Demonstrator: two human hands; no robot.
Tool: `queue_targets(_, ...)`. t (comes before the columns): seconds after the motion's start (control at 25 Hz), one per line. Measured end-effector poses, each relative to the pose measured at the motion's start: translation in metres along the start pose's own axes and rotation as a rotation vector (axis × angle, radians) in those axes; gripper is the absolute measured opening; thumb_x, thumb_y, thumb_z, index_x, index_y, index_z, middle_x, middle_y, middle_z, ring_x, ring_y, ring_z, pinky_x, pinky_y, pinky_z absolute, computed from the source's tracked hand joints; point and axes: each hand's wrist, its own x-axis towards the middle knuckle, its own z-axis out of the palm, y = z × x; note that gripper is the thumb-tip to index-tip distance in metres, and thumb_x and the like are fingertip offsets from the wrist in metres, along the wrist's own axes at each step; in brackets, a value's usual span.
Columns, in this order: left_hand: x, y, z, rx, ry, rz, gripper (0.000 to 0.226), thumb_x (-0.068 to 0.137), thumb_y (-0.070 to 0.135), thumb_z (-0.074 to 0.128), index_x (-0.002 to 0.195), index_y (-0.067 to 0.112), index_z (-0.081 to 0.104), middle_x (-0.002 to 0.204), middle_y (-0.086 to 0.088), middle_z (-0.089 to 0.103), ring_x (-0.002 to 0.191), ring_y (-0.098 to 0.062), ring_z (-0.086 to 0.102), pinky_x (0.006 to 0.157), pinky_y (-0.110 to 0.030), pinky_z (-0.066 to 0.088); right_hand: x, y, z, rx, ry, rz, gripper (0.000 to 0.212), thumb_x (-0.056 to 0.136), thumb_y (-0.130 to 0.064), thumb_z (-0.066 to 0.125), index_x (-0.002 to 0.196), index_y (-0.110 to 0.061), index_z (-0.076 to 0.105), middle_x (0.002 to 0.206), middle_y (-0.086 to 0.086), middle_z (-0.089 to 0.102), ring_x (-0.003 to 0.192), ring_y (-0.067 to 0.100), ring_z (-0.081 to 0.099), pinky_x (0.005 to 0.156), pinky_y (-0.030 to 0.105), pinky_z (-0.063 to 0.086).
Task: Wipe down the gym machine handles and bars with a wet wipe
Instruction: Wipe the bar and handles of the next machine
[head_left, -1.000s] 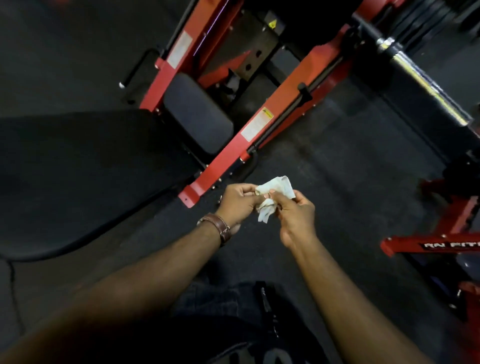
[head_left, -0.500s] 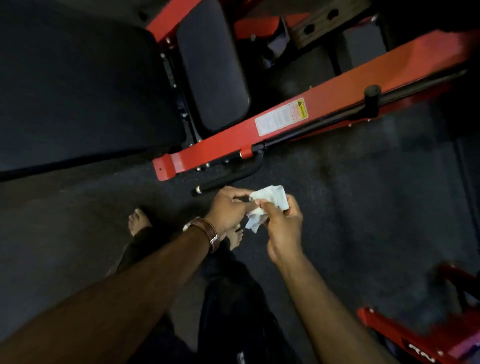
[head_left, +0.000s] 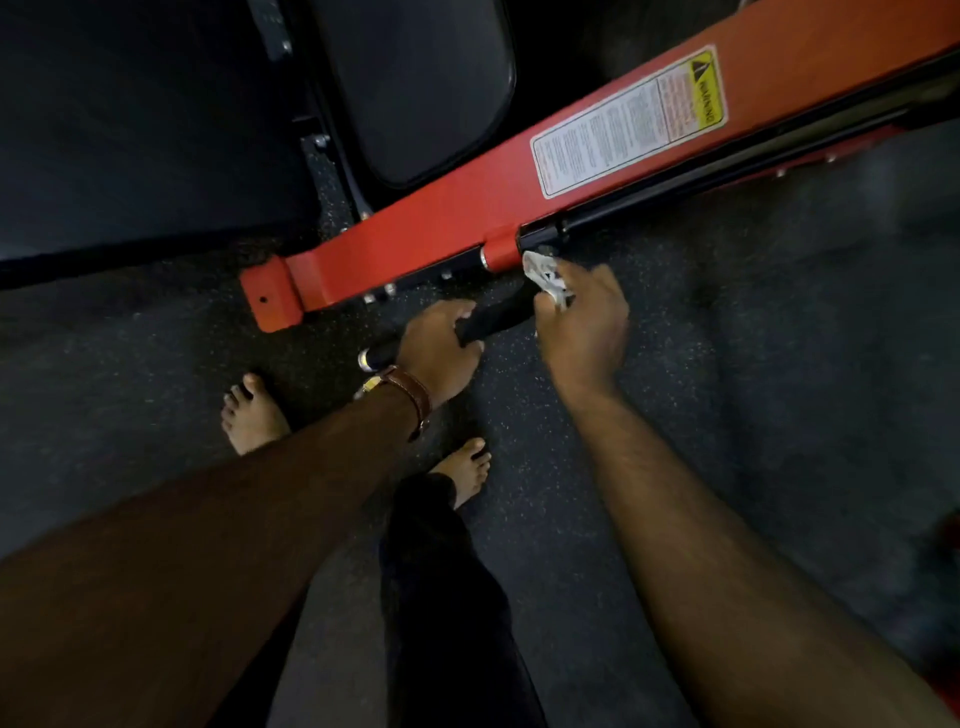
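The left hand (head_left: 441, 345) is curled around the lower stretch of a black handle (head_left: 498, 315) that sticks out from under the red frame (head_left: 467, 218) of the gym machine, most likely to steady it so it does not swing while it is cleaned. The right hand (head_left: 584, 317) pinches a crumpled white wipe (head_left: 545, 275) between thumb and fingers and presses it against the upper end of that handle, just where it meets the red frame and a black bar (head_left: 727, 166) running along its edge. Starting at the joint looks sensible, since a stroke from there can run down the whole grip toward the capped end (head_left: 368, 359) near the left wrist. The two hands sit close together on the same handle, with a short bare stretch of grip between them, so the left one will probably have to shift for the wipe to reach the part it covers. A brown wristband (head_left: 413, 392) sits on the left wrist, and two bare feet (head_left: 254, 415) stand on the speckled dark floor (head_left: 727, 415) below.
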Motion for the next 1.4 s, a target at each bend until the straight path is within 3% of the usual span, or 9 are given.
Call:
queue_targets(0.16,0.034,-0.029,0.01,0.287,-0.189,0.098,0.057,0.098,0.019,0.058,0.152,0.015,0.039,0.153,-0.007,0.045,0.14,-0.026,0.042,0.117,-0.032,0.03,0.023,0.006,0.022,-0.252,-0.135,-0.097,0.036,0.093,-0.024,0.058,0.128,-0.013,0.062,0.121,0.01,0.054,0.089,0.028,0.062,0.078,0.04,0.054)
queue_targets(0.32,0.046,-0.026,0.007,0.39,-0.178,0.078,0.043,0.101,0.021,0.052,0.144,0.024,0.05,0.13,-0.013,0.064,0.116,-0.033,0.059,0.09,-0.032,0.045,-0.007,-0.001,0.036,-0.431,-0.407,-0.239,0.038,0.101,-0.022,0.049,0.135,-0.006,0.052,0.14,0.01,0.042,0.095,0.032,0.066,0.08,0.043,0.055)
queue_targets(0.48,0.053,-0.014,-0.003,0.402,-0.258,0.024,0.043,0.102,0.026,0.049,0.145,0.027,0.05,0.118,-0.014,0.068,0.091,-0.026,0.063,0.078,-0.029,0.047,0.033,-0.009,0.017,-0.411,-0.275,-0.158,0.021,0.096,-0.013,0.055,0.113,-0.005,0.065,0.135,0.01,0.049,0.09,0.031,0.068,0.079,0.041,0.057)
queue_targets(0.64,0.055,-0.006,-0.011,0.473,-0.292,0.053,0.029,0.101,0.02,0.049,0.122,0.017,0.068,0.113,-0.017,0.07,0.106,-0.034,0.064,0.088,-0.035,0.049,-0.005,-0.015,0.032,-0.532,-0.595,-0.36,0.024,0.1,-0.014,0.047,0.119,-0.005,0.056,0.127,0.009,0.047,0.086,0.026,0.065,0.069,0.035,0.05)
queue_targets(0.72,0.056,-0.007,-0.01,0.476,-0.298,0.062,0.032,0.102,0.023,0.049,0.128,0.017,0.066,0.117,-0.016,0.069,0.111,-0.034,0.063,0.094,-0.037,0.049,-0.001,-0.003,0.032,-0.499,-0.561,-0.386,0.027,0.101,-0.017,0.046,0.125,-0.007,0.055,0.127,0.007,0.047,0.083,0.023,0.063,0.07,0.035,0.053)
queue_targets(0.92,0.06,-0.015,-0.006,0.369,-0.259,0.022,0.039,0.106,0.028,0.043,0.139,0.015,0.057,0.135,-0.015,0.062,0.121,-0.031,0.059,0.101,-0.032,0.044,0.024,0.024,0.026,0.023,0.021,-0.032,0.04,0.088,-0.002,0.059,0.127,-0.012,0.066,0.101,0.007,0.056,0.077,0.012,0.052,0.072,0.021,0.049)
queue_targets(1.12,0.056,-0.014,0.002,0.344,-0.2,0.02,0.038,0.105,0.029,0.043,0.132,0.012,0.063,0.131,-0.019,0.063,0.122,-0.035,0.057,0.103,-0.035,0.045,0.014,0.01,0.063,0.656,0.255,0.629,0.031,0.095,-0.006,0.06,0.124,-0.013,0.068,0.102,0.0,0.061,0.083,0.009,0.062,0.063,0.004,0.044)
queue_targets(1.24,0.058,-0.016,0.002,0.332,-0.196,0.013,0.035,0.105,0.026,0.045,0.122,0.007,0.068,0.124,-0.02,0.067,0.118,-0.036,0.059,0.099,-0.035,0.045,0.034,0.005,0.058,1.081,0.158,1.015,0.03,0.096,0.0,0.049,0.111,-0.01,0.073,0.093,0.003,0.071,0.081,0.015,0.066,0.059,0.022,0.05)
queue_targets(1.4,0.059,-0.018,0.002,0.311,-0.185,-0.023,0.036,0.103,0.03,0.047,0.127,0.011,0.067,0.13,-0.015,0.065,0.122,-0.032,0.058,0.104,-0.033,0.044,0.016,0.015,0.068,0.886,-0.295,0.902,0.028,0.095,0.006,0.047,0.109,-0.004,0.069,0.08,0.01,0.067,0.061,0.017,0.065,0.071,0.033,0.058)
